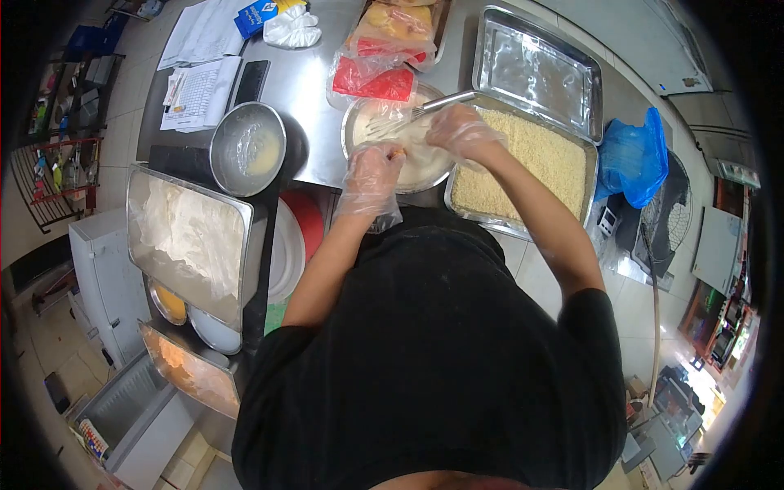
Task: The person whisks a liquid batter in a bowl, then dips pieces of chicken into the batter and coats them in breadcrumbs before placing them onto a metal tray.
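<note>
A metal bowl of pale batter stands at the table's near edge. My left hand, in a clear plastic glove, is closed at the bowl's left rim; a small yellow-orange bit shows at its fingers, too little to name. Over the right side of the batter is my right hand, gloved too, its fingers curled together and pointing inward. Whatever they hold, if anything, is hidden. A whisk leans in the bowl, its handle across the far right rim. Right of the bowl, a tray of pale breadcrumbs touches or nearly touches it.
Behind the bowl lie red-printed plastic bags by a tray of yellow pieces. A shiny steel tray sits far right, near a blue bag. Leftward are a metal bowl, a flour tray, a phone and papers.
</note>
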Demonstrator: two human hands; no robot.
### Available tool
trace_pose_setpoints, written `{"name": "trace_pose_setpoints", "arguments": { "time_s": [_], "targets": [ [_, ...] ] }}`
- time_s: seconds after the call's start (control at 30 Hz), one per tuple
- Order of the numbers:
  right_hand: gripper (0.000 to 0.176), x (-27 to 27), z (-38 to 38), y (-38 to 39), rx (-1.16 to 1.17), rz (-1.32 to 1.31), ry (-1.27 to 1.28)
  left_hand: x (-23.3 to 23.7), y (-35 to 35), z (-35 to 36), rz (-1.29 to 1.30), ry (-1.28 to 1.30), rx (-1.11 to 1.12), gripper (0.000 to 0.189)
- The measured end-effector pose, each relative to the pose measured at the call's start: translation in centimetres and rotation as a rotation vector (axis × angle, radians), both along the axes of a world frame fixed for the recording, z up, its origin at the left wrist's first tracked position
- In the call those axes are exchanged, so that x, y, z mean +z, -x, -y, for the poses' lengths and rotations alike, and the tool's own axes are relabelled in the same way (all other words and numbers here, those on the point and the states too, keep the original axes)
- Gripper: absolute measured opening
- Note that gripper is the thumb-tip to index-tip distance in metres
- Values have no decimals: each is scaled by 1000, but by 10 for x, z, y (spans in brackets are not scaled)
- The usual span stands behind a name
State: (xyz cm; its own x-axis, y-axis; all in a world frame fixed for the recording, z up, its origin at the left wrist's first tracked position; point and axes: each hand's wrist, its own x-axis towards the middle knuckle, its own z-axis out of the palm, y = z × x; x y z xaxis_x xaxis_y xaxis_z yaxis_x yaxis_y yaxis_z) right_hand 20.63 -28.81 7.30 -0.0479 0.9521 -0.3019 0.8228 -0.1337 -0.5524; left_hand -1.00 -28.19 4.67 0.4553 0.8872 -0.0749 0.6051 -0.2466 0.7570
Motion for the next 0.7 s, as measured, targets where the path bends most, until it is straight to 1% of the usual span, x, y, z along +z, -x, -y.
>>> {"name": "trace_pose_setpoints", "arguments": {
  "time_s": [0.03, 0.07, 0.13, 0.23, 0.37, 0.43, 0.47, 0.5, 0.53, 0.57, 0.6, 0.67, 0.7],
  "targets": [
    [27, 4, 6, -5, -137, -79, 19, -5, -6, -1, -67, -9, -22, 20],
    [27, 9, 10, -8, -139, -79, 18, -9, -13, -1, -67, -9, -24, 20],
    [31, 20, 16, -12, -172, -86, -4, -17, -29, 0, -254, 0, -108, 15],
    [31, 26, 23, -12, -228, -67, -51, -45, -46, 5, -283, -85, -180, 12],
    [29, 19, 29, -17, -280, -114, -118, -63, -52, 4, -333, -64, -264, 12],
    [31, 24, 29, -20, -315, -147, -41, -50, -52, 1, -189, -94, -264, 14],
    [31, 25, 29, -21, -321, -149, -42, -39, -48, -3, -191, -95, -269, 14],
    [31, 26, 31, -22, -333, -159, -58, -13, -41, -7, -62, 13, -259, 15],
    [32, 26, 32, -22, -346, -168, -74, 1, -32, -12, 67, 122, -247, 15],
    [32, 25, 32, -23, -350, -170, -73, 1, -23, -19, 59, 175, -175, 15],
    [32, 24, 31, -23, -346, -160, -62, 5, -13, -26, 57, 176, -179, 15],
    [32, 19, 32, -23, -345, -152, -51, 14, 5, -36, -14, 132, -65, 14],
    [32, 13, 33, -21, -331, -163, -80, 9, 9, -39, -16, 134, -66, 14]
  ]
}}
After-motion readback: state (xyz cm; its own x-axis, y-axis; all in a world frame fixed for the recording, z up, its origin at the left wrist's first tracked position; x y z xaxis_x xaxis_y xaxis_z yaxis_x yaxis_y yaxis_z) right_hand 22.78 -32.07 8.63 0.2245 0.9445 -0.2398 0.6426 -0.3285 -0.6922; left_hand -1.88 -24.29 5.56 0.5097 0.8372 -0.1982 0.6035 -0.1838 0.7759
